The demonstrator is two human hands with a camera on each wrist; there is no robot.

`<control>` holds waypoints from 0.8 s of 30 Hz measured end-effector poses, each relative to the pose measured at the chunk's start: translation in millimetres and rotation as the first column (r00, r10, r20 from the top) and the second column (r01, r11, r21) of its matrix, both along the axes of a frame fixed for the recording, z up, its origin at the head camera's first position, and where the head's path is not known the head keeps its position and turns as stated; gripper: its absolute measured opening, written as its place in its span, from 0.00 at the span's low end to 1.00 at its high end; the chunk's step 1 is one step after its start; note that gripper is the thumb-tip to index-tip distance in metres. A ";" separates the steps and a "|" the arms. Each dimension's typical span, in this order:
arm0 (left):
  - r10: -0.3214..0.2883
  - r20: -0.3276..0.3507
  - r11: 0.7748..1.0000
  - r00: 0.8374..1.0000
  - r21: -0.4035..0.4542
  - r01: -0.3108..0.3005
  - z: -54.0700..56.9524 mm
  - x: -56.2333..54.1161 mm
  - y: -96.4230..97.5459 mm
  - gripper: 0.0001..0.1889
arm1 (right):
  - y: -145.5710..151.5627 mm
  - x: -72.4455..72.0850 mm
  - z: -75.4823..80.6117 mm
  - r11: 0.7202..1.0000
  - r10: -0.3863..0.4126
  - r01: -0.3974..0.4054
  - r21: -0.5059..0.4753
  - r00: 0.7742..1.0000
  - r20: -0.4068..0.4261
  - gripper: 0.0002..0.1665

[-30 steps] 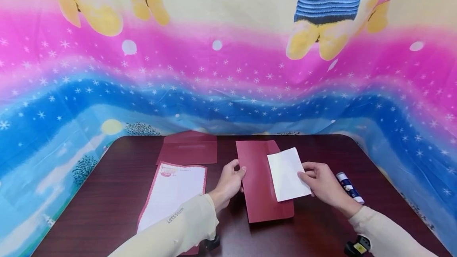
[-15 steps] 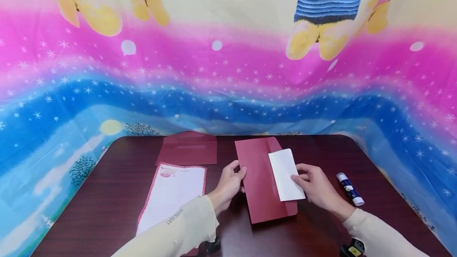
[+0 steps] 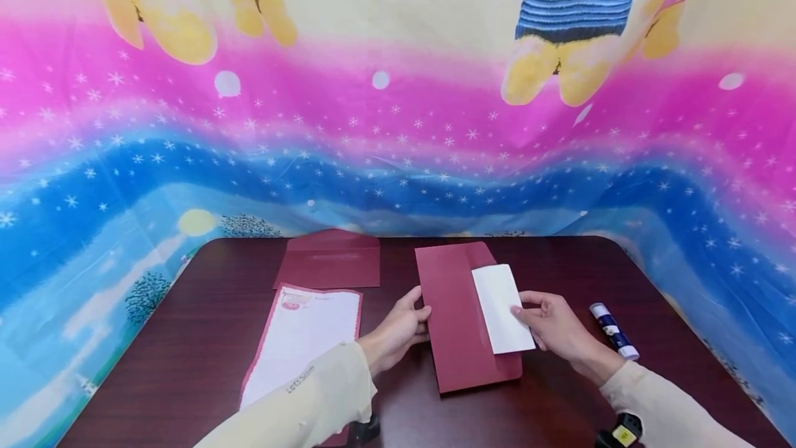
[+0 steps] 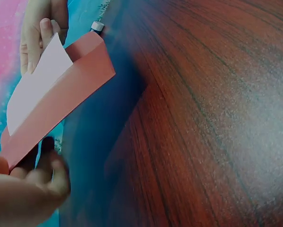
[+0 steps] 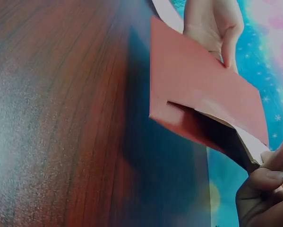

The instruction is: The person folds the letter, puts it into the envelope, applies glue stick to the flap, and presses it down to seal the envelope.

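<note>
Slightly left of the table's right half, my left hand [image 3: 398,330] holds a dark red envelope [image 3: 450,323] by its left edge, raised over the table. My right hand [image 3: 560,323] pinches the right side of a folded white paper [image 3: 505,310]. That paper's left part sits in the envelope's long opening, in front of the flap, and its right part sticks out. In the right wrist view the envelope's mouth [image 5: 202,125] gapes, with the paper's edge [image 5: 250,142] inside it. The left wrist view shows the paper [image 4: 39,85] jutting from the envelope [image 4: 70,99].
A white sheet with a red border [image 3: 305,337] lies on the dark wooden table [image 3: 205,323] at left. Behind it is another red envelope [image 3: 329,265]. A glue stick [image 3: 614,332] lies right of my right hand. A printed cloth [image 3: 398,123] hangs around the table.
My right hand has moved left with the white paper, and less of the paper shows outside the envelope. The envelope has shifted slightly right in my left hand.
</note>
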State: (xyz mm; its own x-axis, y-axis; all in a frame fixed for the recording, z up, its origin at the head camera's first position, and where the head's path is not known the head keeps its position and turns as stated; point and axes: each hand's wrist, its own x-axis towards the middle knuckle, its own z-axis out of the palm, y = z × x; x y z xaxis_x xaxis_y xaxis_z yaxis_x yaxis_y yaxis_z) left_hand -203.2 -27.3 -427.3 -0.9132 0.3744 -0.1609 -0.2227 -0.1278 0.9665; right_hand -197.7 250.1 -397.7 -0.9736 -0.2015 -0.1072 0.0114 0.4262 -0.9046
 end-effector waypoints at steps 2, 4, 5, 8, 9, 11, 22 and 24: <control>-0.020 0.017 1.000 1.000 0.024 0.020 -0.7 0.9 0.7 0.31 | 0.4 0.1 -0.7 1.000 -0.002 0.002 0.015 1.000 0.004 0.25; -0.024 0.025 0.999 0.999 0.038 0.023 -0.8 1.8 1.8 0.30 | 0.6 0.2 -1.7 0.999 0.000 0.000 0.042 1.000 -0.002 0.24; -0.021 0.022 0.999 1.000 0.041 0.020 -0.8 2.0 2.5 0.30 | 0.5 0.1 -2.2 0.998 0.006 -0.006 0.056 1.000 -0.008 0.23; -0.006 0.007 0.999 1.000 0.039 0.006 -0.9 2.3 3.9 0.31 | -0.5 0.2 -2.9 0.996 0.023 -0.022 0.082 1.000 -0.018 0.21; -0.002 -0.002 0.999 1.000 0.037 0.002 -0.8 2.2 3.9 0.31 | -1.1 0.0 -2.9 0.996 0.030 -0.028 0.080 0.999 -0.020 0.20; 0.008 -0.014 0.999 1.000 0.033 -0.008 -1.3 1.5 3.5 0.30 | -2.6 -0.2 -2.2 0.997 0.039 -0.038 0.062 0.999 -0.013 0.20; 0.034 -0.043 0.999 0.998 0.015 -0.033 -1.5 0.9 2.5 0.29 | -10.7 1.4 -3.6 0.999 0.046 -0.046 0.007 0.999 0.016 0.19; 0.041 -0.045 0.999 0.998 0.014 -0.041 -1.1 0.8 2.4 0.29 | -12.5 2.4 -4.9 0.999 0.050 -0.050 0.005 0.999 0.008 0.19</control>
State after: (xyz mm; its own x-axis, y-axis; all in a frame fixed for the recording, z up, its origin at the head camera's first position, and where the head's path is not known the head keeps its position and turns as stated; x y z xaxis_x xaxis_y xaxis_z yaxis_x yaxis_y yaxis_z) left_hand -202.3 -24.8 -428.4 -0.9340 0.3384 -0.1146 -0.1732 -0.1484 0.9736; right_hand -195.3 237.6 -402.6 -0.9614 -0.2495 -0.1158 -0.0031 0.4309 -0.9024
